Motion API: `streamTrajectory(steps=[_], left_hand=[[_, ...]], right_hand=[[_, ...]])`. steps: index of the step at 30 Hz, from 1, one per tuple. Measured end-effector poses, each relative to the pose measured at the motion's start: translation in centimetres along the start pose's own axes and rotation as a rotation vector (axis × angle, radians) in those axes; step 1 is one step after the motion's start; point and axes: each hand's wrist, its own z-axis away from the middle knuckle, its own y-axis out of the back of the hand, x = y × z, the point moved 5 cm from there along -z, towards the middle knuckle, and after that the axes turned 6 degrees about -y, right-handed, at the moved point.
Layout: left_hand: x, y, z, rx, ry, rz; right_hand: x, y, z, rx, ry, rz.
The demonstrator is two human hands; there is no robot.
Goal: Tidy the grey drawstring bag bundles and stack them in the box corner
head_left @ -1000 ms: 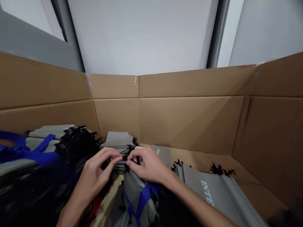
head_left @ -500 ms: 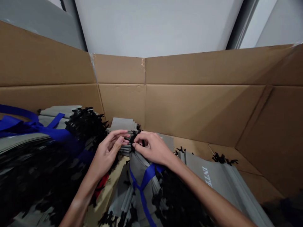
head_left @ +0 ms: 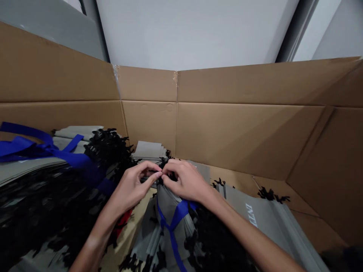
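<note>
Shaggy black tufts pinched between left hand and right hand.

1. Tan corrugated cardboard walls show darker crease lines and a diagonal shadow.
2. Flat grey fabric bags are plain matte grey, and one carries white printed capital letters.
3. Bright blue flat straps lie across the left stack, and another forms a Y over a central grey bag.
4. Shaggy black plastic tufts make dark, ragged patches along the bag edges.
5. A small red patch shows below the left stack.
</note>
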Motion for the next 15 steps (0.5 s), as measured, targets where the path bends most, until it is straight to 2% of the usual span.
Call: streamTrajectory(steps=[4, 8, 11, 15], left_hand=[[0.6, 0.3, -0.2, -0.091, 0.017, -0.01], [1.0, 0.7, -0.2, -0.096, 0.011, -0.065], [0.8, 0.6, -0.1, -0.038, -0.002, -0.057], [-0.3, 0.6, 0.3, 0.144, 0.077, 0.15]], right_hand=[[-0.2, -0.1, 0.0, -0.007, 0.032, 0.024], [-0.3, -0.2, 0.0, -0.015, 0.04, 0.015], [-0.1, -0.2, 0.0, 0.016, 0.025, -0.016], [0.4, 0.0, 0.0, 0.051, 0.01, -0.077]])
